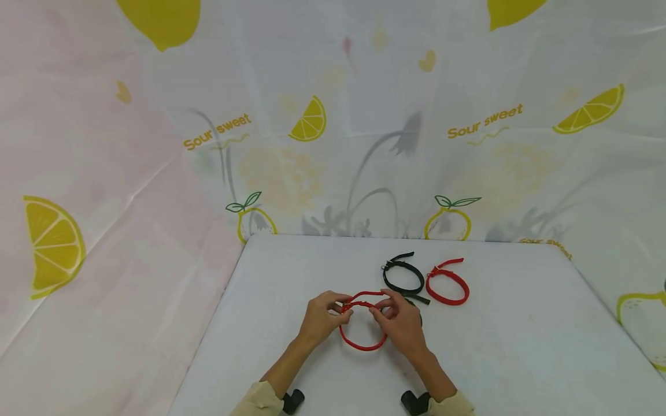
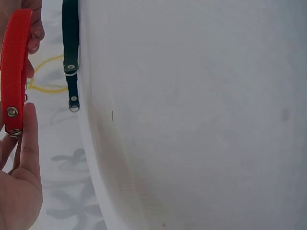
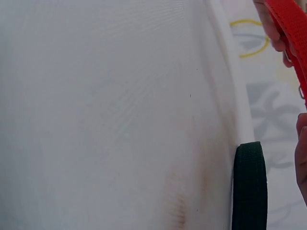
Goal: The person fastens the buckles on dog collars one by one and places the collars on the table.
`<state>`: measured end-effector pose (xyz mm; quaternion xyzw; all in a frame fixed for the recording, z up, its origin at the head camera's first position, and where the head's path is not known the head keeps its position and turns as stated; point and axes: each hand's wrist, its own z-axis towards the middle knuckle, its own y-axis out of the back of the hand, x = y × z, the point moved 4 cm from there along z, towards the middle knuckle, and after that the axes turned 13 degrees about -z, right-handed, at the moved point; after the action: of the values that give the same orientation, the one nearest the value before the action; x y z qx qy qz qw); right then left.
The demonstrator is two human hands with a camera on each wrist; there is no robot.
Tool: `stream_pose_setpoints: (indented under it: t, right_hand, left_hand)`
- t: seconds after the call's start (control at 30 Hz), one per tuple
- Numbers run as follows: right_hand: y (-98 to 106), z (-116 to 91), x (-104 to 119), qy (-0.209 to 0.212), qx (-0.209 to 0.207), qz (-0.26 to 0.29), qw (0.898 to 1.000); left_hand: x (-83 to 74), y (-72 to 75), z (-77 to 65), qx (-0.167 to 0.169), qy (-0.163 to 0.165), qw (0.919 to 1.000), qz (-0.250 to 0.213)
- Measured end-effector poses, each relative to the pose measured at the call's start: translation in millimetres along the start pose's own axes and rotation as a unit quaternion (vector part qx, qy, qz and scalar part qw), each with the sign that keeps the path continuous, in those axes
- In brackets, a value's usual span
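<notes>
A red collar (image 1: 362, 348) with metal fittings hangs in a loop between my two hands. My left hand (image 1: 318, 319) pinches it at the buckle side between thumb and fingers. On the other side, my right hand (image 1: 403, 323) pinches the band and the strap's free end. In the left wrist view, the red collar (image 2: 15, 67) shows a metal eyelet and a ring close to my left fingertips. The right wrist view catches only part of the red collar (image 3: 292, 33) at its edge, with my right hand (image 3: 302, 158) below.
Beyond my right hand lie a dark green collar (image 1: 420, 283) and a red collar (image 1: 467, 289) on the white table (image 1: 520, 346). Another dark strap (image 1: 422, 300) is partly hidden behind that hand. A lemon-print cloth (image 1: 364, 173) hangs behind the table.
</notes>
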<state>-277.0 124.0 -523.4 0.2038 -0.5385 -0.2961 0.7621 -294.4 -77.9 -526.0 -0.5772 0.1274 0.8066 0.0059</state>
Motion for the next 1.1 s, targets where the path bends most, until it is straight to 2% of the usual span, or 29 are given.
stream_pose_setpoints:
  t: [0.4, 0.57, 0.67, 0.77, 0.9, 1.0, 1.1]
  right_hand:
    - [3, -1, -6, -0.029, 0.007, 0.047, 0.998]
    - [3, -1, -8, -0.037, 0.004, 0.053, 0.998]
    - [4, -1, -10, -0.057, 0.013, 0.062, 0.996]
    - [5, 0, -12, -0.094, 0.041, 0.102, 0.989]
    - [7, 0, -19, -0.129, 0.088, 0.178, 0.972]
    - [10, 0, -23, -0.137, 0.107, 0.203, 0.964]
    - [15, -1, -24, -0.143, 0.114, 0.200, 0.963]
  left_hand:
    - [6.8, 4.6, -1.8, -0.010, -0.002, 0.9999, -0.010]
    - [7.2, 4.3, -1.2, -0.017, 0.008, 0.9992, -0.035]
    - [6.3, 3.7, -1.1, -0.024, 0.022, 0.9981, -0.052]
    - [-11.5, 4.4, -2.7, -0.022, 0.033, 0.9970, -0.067]
    - [-29.3, 5.5, -3.6, -0.012, 0.048, 0.9937, -0.100]
    - [-23.1, 5.9, -1.8, -0.010, 0.070, 0.9876, -0.141]
    - [-19.6, 6.1, -1.2, -0.008, 0.085, 0.9824, -0.166]
